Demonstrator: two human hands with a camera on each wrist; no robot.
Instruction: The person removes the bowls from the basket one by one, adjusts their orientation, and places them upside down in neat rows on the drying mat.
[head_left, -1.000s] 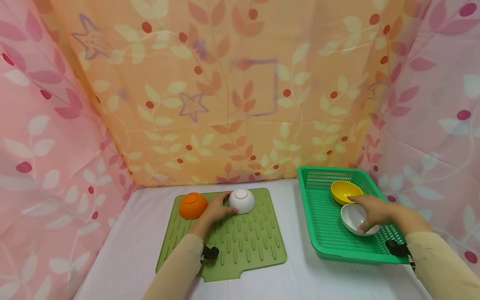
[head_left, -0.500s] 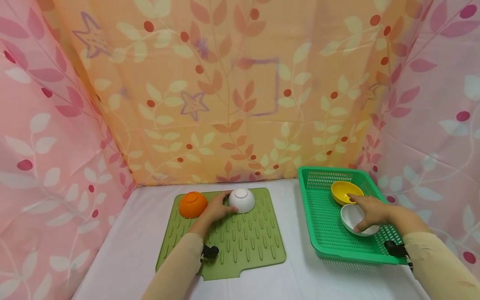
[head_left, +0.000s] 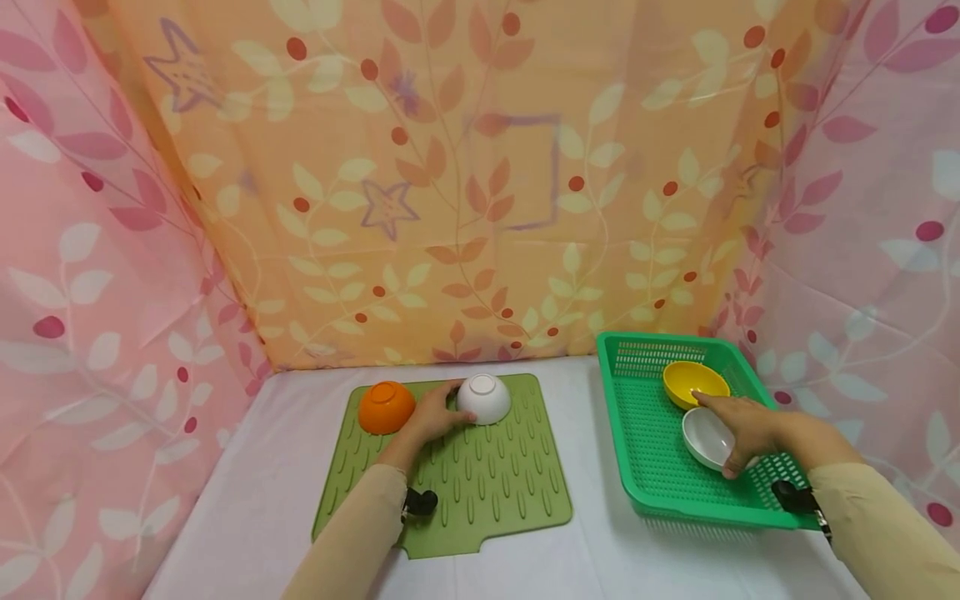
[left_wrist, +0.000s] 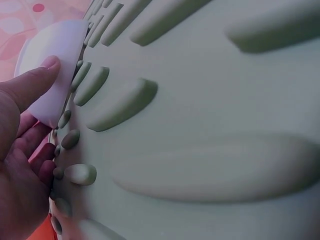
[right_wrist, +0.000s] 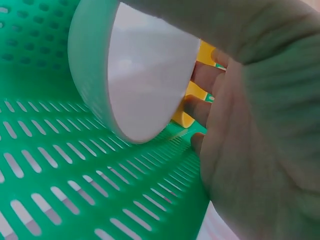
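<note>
My left hand [head_left: 435, 417] grips a white bowl [head_left: 484, 400] that stands upside down on the green ridged mat [head_left: 502, 492]. In the left wrist view the thumb [left_wrist: 42, 75] lies on the bowl's outer wall, with other fingers at its far side. An orange bowl [head_left: 386, 410], also upside down, is left of this hand. My right hand [head_left: 753, 429] is spread over a second white bowl [head_left: 705, 437], lying mouth up in the green basket [head_left: 630, 450]. Its thumb is at the near rim, its fingers at the far rim beside a yellow bowl [head_left: 686, 382].
A white cloth [head_left: 592, 533] covers the table under the mat and basket. Patterned curtains [head_left: 450, 208] enclose the back and both sides. The basket's raised walls surround the right-hand bowls. Black straps [head_left: 420, 502] sit on both wrists.
The right thumb has shifted from inside the white bowl to its near rim. The left hand, the mat and the other bowls stay as they were.
</note>
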